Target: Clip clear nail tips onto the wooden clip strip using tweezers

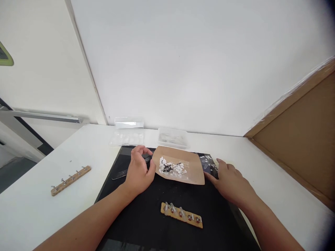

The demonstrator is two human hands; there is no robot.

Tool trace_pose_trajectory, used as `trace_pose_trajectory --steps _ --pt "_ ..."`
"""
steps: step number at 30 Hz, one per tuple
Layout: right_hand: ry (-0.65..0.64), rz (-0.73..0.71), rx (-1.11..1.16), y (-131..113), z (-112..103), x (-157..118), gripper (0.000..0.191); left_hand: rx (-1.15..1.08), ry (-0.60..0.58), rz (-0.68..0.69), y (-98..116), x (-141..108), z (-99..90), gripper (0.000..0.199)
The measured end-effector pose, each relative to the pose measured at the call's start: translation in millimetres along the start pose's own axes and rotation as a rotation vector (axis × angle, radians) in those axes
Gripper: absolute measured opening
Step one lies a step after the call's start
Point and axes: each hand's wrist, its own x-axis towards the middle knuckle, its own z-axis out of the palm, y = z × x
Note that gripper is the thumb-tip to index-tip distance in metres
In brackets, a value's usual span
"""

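A curled sheet of brown paper (193,179) lies on a black mat (146,212), its edges raised. On it sits a heap of white flakes (172,168) mixed with dark strands. My left hand (138,170) is at the paper's left edge, fingers curved and thumb apart from the index finger; a dark item (148,159) shows in that gap. At the right edge is my right hand (231,181), fingers stretched out and thumb against the paper. A dark card (209,165) with small pale pieces lies between this hand and the paper. The fingertips' grip is partly hidden.
In front of the paper lies a wooden strip (181,215) holding clear nail tips. Another wooden strip (70,180) with small metal clips is at the left. Clear plastic boxes, one open (128,134) and one shallow (172,137), stand by the wall. A nail file (119,174) lies beside my left hand.
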Motion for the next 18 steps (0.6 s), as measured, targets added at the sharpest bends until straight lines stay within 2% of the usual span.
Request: trace_pose_trajectory --steps 5,10,18 --pt "-0.009 0.021 0.041 0.3 -4.9 1.8 0.083 0.02 0.006 0.011 -1.5 -0.6 0.5 0.043" --pt "0.005 -0.013 0.077 -1.4 -10.5 3.8 0.07 0.016 -0.008 0.003 -2.1 -0.8 0.6 0.043" --pt "0.048 -0.04 0.111 1.5 -7.6 7.8 0.058 0.045 -0.022 -0.001 -2.7 -0.9 0.4 0.043"
